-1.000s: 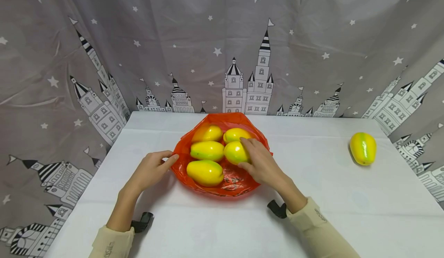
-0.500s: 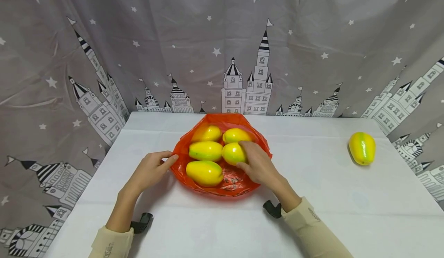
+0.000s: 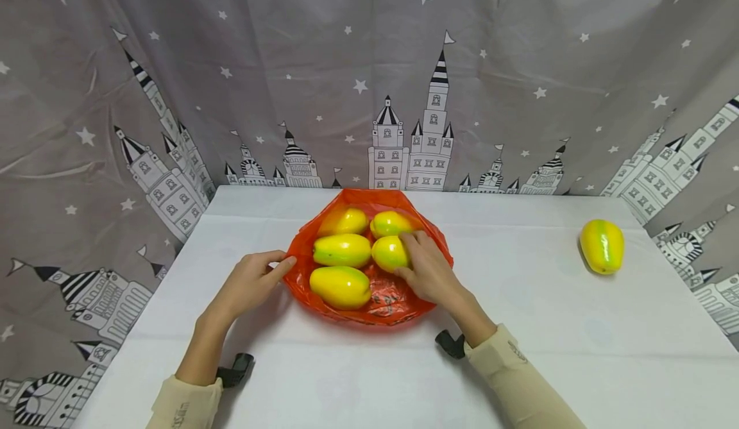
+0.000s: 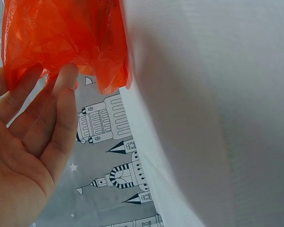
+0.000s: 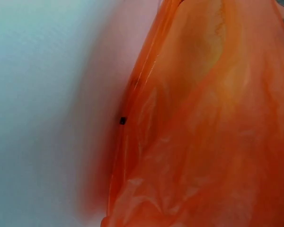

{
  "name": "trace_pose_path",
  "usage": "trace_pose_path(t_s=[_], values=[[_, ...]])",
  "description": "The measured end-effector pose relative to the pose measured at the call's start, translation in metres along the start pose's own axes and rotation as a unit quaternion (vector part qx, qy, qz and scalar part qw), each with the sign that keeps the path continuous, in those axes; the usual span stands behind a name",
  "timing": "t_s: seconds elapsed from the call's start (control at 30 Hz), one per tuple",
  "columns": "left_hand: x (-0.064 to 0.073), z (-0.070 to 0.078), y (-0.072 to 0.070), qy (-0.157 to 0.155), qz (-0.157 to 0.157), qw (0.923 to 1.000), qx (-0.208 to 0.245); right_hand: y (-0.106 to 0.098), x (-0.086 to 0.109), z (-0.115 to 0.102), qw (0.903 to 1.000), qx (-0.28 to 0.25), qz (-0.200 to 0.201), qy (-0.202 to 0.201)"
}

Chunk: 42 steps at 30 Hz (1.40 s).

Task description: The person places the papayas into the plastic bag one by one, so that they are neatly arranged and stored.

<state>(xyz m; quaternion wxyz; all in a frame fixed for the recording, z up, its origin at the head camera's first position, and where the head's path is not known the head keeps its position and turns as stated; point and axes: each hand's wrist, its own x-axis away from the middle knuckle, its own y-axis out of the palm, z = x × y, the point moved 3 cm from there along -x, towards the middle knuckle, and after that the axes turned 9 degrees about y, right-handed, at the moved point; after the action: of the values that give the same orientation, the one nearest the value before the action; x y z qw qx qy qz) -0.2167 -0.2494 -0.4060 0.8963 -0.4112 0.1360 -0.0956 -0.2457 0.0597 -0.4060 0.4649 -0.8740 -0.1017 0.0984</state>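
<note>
A red plastic bag point(image 3: 383, 294) lies wide open on the white table, with several glossy yellow-green papayas inside. My left hand point(image 3: 249, 285) pinches the bag's left rim between thumb and fingers; in the left wrist view its fingers point(image 4: 61, 123) reach under the red film. Inside the bag, my right hand point(image 3: 433, 272) grips a papaya point(image 3: 388, 254) at the right of the middle row. Left of it lies another papaya point(image 3: 342, 250), and a third papaya point(image 3: 340, 288) rests nearest me. In the right wrist view the bag film point(image 5: 194, 156) covers the right hand.
A separate papaya point(image 3: 602, 247) stands on the white tablecloth point(image 3: 519, 243) at the far right. Behind the table hangs a grey curtain point(image 3: 323, 50) printed with castles and stars. Two more papayas lie at the back of the bag, including one papaya point(image 3: 345, 221) at back left.
My right forearm has shifted slightly left, its hand still on the same papaya. The back right papaya has moved a little left. My left hand holds its place at the rim.
</note>
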Motion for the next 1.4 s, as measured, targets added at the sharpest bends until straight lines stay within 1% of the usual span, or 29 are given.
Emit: trace_pose_path(t_s=[0.17, 0.33, 0.7, 1.03, 1.4], values=[[-0.0003, -0.0002, 0.0003, -0.003, -0.001, 1.0, 0.002, 0.0016, -0.0021, 0.0028, 0.9999, 0.006, -0.008, 0.006], [-0.0002, 0.0009, -0.0002, -0.002, 0.001, 1.0, 0.0, 0.0021, -0.0028, 0.0044, 0.9998, 0.011, -0.016, 0.002], [-0.0001, 0.0008, -0.0008, -0.007, -0.002, 1.0, 0.004, 0.0035, -0.0035, 0.006, 0.9986, 0.04, -0.034, -0.006], [-0.0006, 0.0011, -0.0007, -0.006, -0.005, 1.0, 0.006, 0.004, -0.0024, 0.0058, 0.9988, 0.039, -0.029, -0.01], [0.0005, 0.002, -0.0009, -0.005, -0.003, 1.0, 0.006, 0.0043, -0.0015, 0.0044, 0.9989, 0.038, -0.026, -0.006]])
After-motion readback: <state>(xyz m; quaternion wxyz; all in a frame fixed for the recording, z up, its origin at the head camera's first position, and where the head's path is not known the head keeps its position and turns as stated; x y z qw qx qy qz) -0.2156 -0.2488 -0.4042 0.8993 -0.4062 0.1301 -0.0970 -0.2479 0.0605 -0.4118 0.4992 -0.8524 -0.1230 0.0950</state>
